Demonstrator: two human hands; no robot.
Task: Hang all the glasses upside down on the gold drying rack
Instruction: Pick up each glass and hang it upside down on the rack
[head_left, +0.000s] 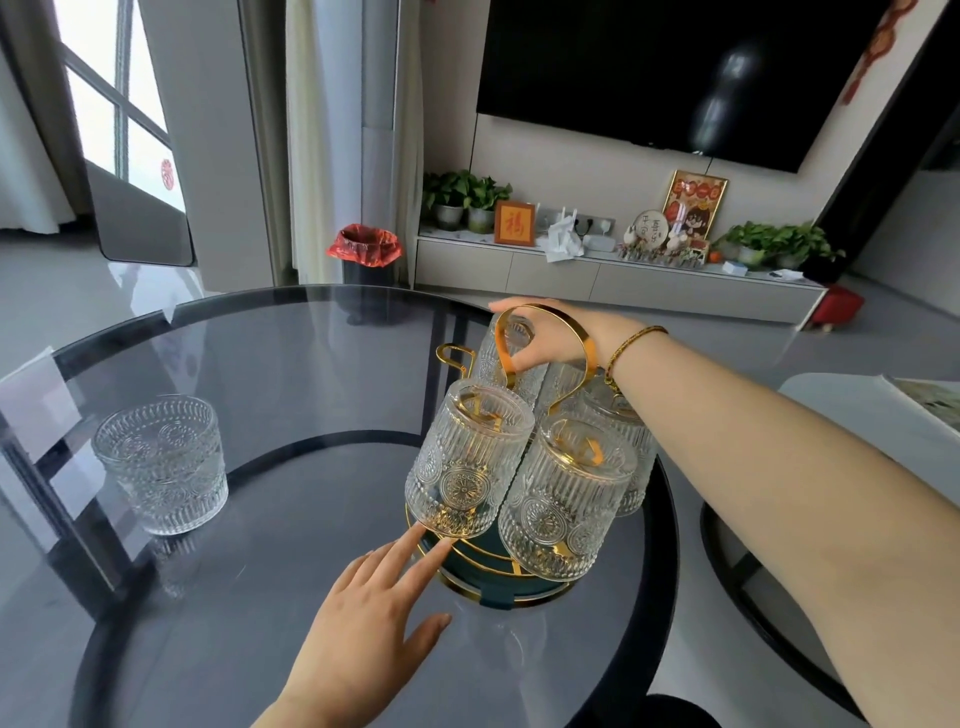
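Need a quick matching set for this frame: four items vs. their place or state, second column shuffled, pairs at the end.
Items:
1. loose glass
2. front-left glass
3. right hand
4. left hand

States:
A. at the rack's top loop handle
B. upright on the table, away from the rack
C. fingertips at the gold drying rack base ring
D. upside down on a rack arm

Pairs: 1-B, 2-D, 3-A, 4-C
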